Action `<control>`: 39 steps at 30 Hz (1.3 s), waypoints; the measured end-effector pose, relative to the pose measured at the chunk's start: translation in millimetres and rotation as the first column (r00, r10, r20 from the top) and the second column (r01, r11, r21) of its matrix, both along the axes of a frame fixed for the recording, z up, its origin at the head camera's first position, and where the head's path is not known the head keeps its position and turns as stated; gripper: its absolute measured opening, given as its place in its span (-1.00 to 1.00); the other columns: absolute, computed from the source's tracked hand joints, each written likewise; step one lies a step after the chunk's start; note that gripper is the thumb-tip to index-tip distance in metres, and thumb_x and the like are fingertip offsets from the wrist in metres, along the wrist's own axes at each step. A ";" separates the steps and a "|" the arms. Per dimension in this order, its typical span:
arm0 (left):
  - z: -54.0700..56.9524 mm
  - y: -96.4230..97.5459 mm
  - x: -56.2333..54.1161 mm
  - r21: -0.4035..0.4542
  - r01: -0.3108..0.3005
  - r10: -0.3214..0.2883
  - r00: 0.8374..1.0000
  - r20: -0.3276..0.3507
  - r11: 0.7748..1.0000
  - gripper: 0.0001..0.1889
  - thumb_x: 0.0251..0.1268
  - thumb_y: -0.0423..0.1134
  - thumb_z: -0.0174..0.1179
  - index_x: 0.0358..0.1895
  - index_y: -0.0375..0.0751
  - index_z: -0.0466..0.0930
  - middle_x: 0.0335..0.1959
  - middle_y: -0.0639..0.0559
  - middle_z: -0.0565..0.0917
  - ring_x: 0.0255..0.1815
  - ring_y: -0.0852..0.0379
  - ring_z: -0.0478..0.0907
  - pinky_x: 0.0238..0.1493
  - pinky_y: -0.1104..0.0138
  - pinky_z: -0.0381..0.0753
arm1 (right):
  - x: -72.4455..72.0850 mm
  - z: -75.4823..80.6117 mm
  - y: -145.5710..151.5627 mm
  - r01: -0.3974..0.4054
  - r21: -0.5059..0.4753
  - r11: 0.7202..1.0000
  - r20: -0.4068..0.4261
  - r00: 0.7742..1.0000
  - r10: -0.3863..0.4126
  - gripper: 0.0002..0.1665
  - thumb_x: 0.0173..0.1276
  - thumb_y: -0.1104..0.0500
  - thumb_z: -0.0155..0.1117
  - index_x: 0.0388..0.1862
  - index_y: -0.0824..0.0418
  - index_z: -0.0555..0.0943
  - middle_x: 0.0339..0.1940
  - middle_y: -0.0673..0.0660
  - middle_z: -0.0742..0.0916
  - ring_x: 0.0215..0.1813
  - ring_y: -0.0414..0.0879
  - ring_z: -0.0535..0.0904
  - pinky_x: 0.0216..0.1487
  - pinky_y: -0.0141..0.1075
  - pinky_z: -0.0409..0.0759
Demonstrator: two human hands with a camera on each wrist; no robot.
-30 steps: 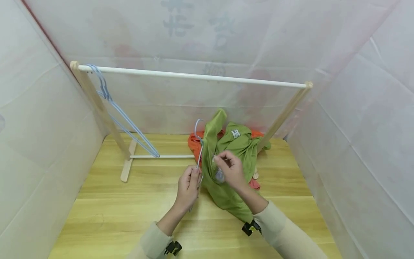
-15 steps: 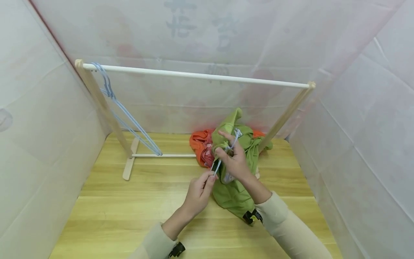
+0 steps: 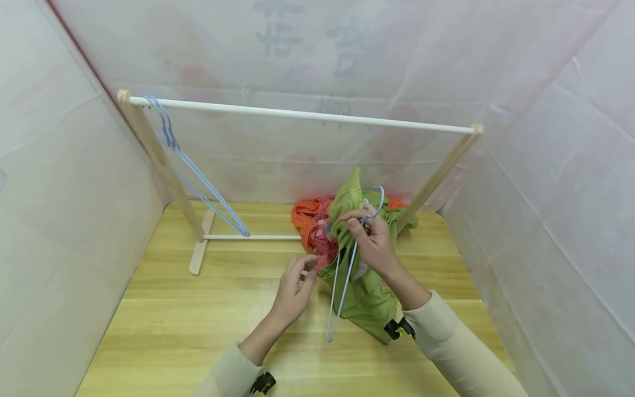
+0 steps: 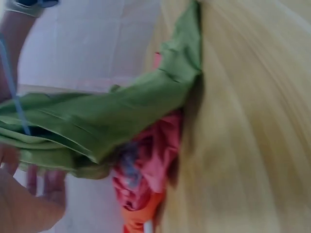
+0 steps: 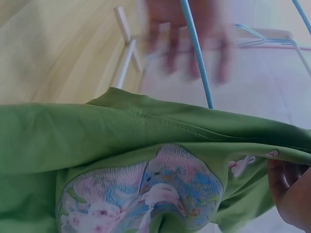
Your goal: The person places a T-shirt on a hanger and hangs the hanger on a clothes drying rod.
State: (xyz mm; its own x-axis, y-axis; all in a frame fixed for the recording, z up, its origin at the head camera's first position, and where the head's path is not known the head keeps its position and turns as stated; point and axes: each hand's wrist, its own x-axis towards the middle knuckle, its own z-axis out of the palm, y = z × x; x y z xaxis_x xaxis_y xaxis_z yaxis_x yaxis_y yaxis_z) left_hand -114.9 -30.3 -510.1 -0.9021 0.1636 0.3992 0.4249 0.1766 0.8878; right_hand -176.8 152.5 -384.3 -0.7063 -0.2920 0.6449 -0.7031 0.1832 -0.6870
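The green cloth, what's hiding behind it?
Behind the green cloth, some red cloth and orange cloth peek out. The rest is covered, so I can't tell how many pieces there are.

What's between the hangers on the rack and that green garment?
In the head view, the white lower bar, then orange and red cloth beside the green garment.

Hands point(image 5: 206, 22) point(image 5: 294, 191) cut off in right wrist view, left one blurred; hanger point(image 3: 343, 298) partly hidden by green garment point(image 3: 364, 309)
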 end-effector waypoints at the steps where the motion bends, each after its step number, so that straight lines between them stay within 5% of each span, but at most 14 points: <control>1: -5.2 1.0 -0.7 -0.027 0.024 -0.023 0.999 0.041 0.999 -0.54 0.38 -0.44 0.07 0.30 -0.04 0.47 0.17 -0.18 0.51 0.05 -0.01 0.52 -0.03 0.19 0.63 | 0.9 1.5 0.4 0.006 0.001 1.000 0.021 1.000 -0.006 -0.65 0.61 0.15 0.01 -0.08 0.40 0.63 -0.80 0.01 0.30 -0.74 -0.24 0.14 0.33 -0.28 0.38; 2: -9.6 2.4 -1.1 -0.063 0.061 -0.056 0.996 0.075 0.996 -0.49 0.34 -0.43 0.11 0.35 -0.04 0.44 0.25 -0.19 0.46 0.07 -0.03 0.53 -0.06 0.14 0.66 | 1.7 2.7 0.6 0.012 0.000 1.000 0.043 0.999 -0.012 -0.65 0.61 0.14 0.01 -0.07 0.40 0.63 -0.78 0.02 0.30 -0.72 -0.23 0.14 0.12 -0.37 0.47; 6: -24.2 8.2 1.3 -0.216 0.185 -0.152 0.975 0.163 0.959 -0.46 0.31 -0.27 0.19 0.37 -0.14 0.42 0.43 -0.26 0.29 0.27 -0.22 0.45 0.14 -0.11 0.56 | 5.4 8.6 0.0 0.025 -0.013 1.000 0.092 0.995 -0.023 -0.64 0.61 0.15 0.00 -0.05 0.41 0.63 -0.75 0.04 0.29 -0.56 -0.16 0.21 -0.15 -0.45 0.36; 9: -31.0 9.5 5.6 -0.290 0.201 -0.152 0.971 0.182 0.936 -0.54 0.39 -0.15 0.16 0.28 -0.24 0.48 0.39 -0.30 0.35 0.35 -0.25 0.39 0.27 -0.14 0.45 | 6.6 11.5 0.3 0.030 -0.032 0.999 0.099 0.995 -0.027 -0.64 0.62 0.18 -0.01 -0.06 0.45 0.62 -0.63 0.05 0.33 -0.43 -0.13 0.22 -0.08 -0.37 0.33; 12: -33.2 6.0 12.0 -0.303 0.188 -0.135 0.973 0.187 0.934 -0.63 0.44 -0.11 0.15 0.19 -0.19 0.54 0.27 -0.19 0.50 0.27 -0.14 0.47 0.21 -0.05 0.53 | 4.0 10.9 2.7 0.050 -0.051 0.997 0.108 0.993 -0.044 -0.66 0.61 0.21 -0.02 -0.05 0.46 0.61 -0.51 0.05 0.35 -0.44 -0.14 0.19 -0.36 -0.32 0.21; 16: -32.9 -1.9 27.0 -0.218 0.187 -0.153 0.974 0.164 0.958 -0.79 0.47 -0.15 0.16 0.06 -0.08 0.60 0.03 0.04 0.64 0.05 0.06 0.60 0.05 0.14 0.66 | -5.3 1.4 11.6 0.081 -0.074 0.994 0.141 0.988 -0.070 -0.69 0.61 0.27 -0.04 -0.02 0.46 0.60 -0.49 0.03 0.34 -0.47 -0.14 0.17 -0.36 -0.32 0.21; 21: -26.8 -7.9 52.5 -0.121 0.163 -0.159 0.987 0.038 0.979 -0.90 0.46 -0.23 0.19 -0.06 -0.06 0.60 -0.17 0.17 0.61 -0.15 0.24 0.61 -0.13 0.38 0.69 | -16.9 -13.8 23.3 0.133 -0.094 0.987 0.222 0.969 -0.109 -0.68 0.62 0.23 -0.05 0.05 0.39 0.61 -0.59 -0.02 0.29 -0.57 -0.15 0.09 -0.43 -0.30 0.16; 28: -5.1 -11.6 73.8 -0.078 0.045 -0.058 0.981 -0.184 0.996 -0.84 0.38 -0.38 0.23 -0.07 -0.06 0.60 -0.20 0.15 0.54 -0.18 0.29 0.60 -0.13 0.48 0.66 | -26.8 -14.5 26.1 0.221 -0.181 0.958 0.256 0.951 -0.171 -0.73 0.56 0.17 0.10 -0.02 0.32 0.65 -0.43 -0.03 0.52 -0.53 -0.22 0.22 -0.49 -0.38 0.25; 33: 8.0 -16.4 78.9 -0.014 -0.052 0.044 0.939 -0.340 0.999 -0.76 0.21 -0.51 0.33 -0.11 -0.18 0.64 -0.23 0.05 0.53 -0.22 0.20 0.64 -0.17 0.50 0.66 | -31.5 -11.2 31.3 0.301 -0.218 0.929 0.315 0.922 -0.225 -0.82 0.47 0.24 0.24 -0.07 0.33 0.67 -0.29 -0.07 0.66 -0.51 -0.28 0.34 -0.50 -0.46 0.35; 39: 13.1 -29.9 76.5 0.029 -0.222 0.211 0.872 -0.442 0.975 -0.90 0.33 -0.35 0.29 -0.14 -0.21 0.67 -0.24 0.00 0.51 -0.23 0.17 0.59 -0.10 0.52 0.62 | -20.0 1.6 27.8 0.329 -0.152 0.932 0.350 0.900 -0.260 -0.86 0.40 0.29 0.31 -0.21 0.40 0.67 -0.32 -0.12 0.67 -0.33 -0.26 0.45 -0.33 -0.44 0.43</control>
State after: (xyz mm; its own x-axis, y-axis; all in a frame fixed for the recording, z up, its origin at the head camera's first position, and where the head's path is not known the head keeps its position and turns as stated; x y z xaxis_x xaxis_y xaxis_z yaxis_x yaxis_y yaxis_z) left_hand -38.4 -60.2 -497.0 -0.6483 -0.0022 0.7614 0.7191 0.3268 0.6133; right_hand -196.9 180.3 -382.8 -0.9163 0.0743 0.3935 -0.3757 0.1804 -0.9090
